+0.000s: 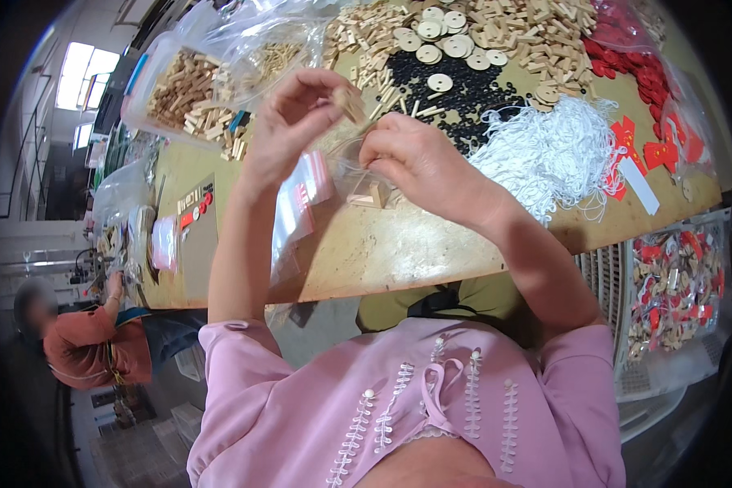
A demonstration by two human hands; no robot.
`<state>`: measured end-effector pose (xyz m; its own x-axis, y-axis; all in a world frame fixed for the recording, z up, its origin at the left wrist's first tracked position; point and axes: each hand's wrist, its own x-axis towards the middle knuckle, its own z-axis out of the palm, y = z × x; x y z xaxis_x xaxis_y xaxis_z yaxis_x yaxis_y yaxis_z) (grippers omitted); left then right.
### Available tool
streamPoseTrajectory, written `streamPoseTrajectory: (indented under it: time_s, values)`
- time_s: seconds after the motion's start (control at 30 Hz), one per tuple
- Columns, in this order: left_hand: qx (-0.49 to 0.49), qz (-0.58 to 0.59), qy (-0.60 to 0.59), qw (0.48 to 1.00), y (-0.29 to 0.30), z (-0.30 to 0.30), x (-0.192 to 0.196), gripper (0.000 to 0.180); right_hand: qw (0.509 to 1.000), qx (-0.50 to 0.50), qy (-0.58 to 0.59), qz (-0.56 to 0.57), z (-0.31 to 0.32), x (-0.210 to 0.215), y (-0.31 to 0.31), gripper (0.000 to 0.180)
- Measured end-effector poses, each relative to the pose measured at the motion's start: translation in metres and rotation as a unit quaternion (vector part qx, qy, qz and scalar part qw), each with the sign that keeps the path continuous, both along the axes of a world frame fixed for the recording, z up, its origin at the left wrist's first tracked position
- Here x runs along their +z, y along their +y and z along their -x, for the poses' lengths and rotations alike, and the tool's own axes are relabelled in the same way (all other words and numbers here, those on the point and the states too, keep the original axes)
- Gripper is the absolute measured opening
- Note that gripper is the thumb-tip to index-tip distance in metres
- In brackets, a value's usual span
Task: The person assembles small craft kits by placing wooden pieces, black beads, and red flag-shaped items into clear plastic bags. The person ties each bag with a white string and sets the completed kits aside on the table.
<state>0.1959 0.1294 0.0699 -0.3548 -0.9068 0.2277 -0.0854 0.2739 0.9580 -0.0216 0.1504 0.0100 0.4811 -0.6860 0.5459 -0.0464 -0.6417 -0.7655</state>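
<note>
My left hand (297, 118) is raised over the table with thumb and fingers closed on a small wooden piece (349, 106). Close beside it, my right hand (411, 154) pinches the edge of a clear plastic bag (350, 153), its fingertips partly hidden. Below the hands, a few wooden blocks (370, 198) lie at the bag's lower end; I cannot tell if they are inside it. A stack of clear bags with red stripes (305, 195) lies next to my left forearm. Past my right hand spreads a heap of white strings (545, 150).
Wooden blocks (537, 37), wooden discs (440, 82) and black beads (472, 110) are heaped at the back. Red pieces (642, 81) lie far right. A plastic bin of blocks (142, 106) stands left. A basket of filled bags (675, 285) sits right. Another person (98, 342) works at left.
</note>
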Motion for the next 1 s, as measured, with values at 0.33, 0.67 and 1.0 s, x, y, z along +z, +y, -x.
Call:
streamPoseTrajectory:
  time_s: [0.33, 0.67, 1.0]
  values:
    - [-0.078, 0.016, -0.196, 0.977, 0.038, -0.017, 0.006, 0.035, 0.998, 0.065, 0.001, 0.015, 0.000, 0.001, 0.001, 0.007]
    - [0.143, 0.028, -0.377, 0.914, -0.073, 0.013, -0.062, 0.034, 0.989, 0.143, 0.018, -0.010, 0.001, 0.000, 0.006, 0.006]
    - [0.047, 0.002, -0.439, 0.897, -0.104, 0.005, -0.075, 0.026, 0.992, 0.123, -0.004, 0.010, 0.001, 0.000, 0.005, 0.006]
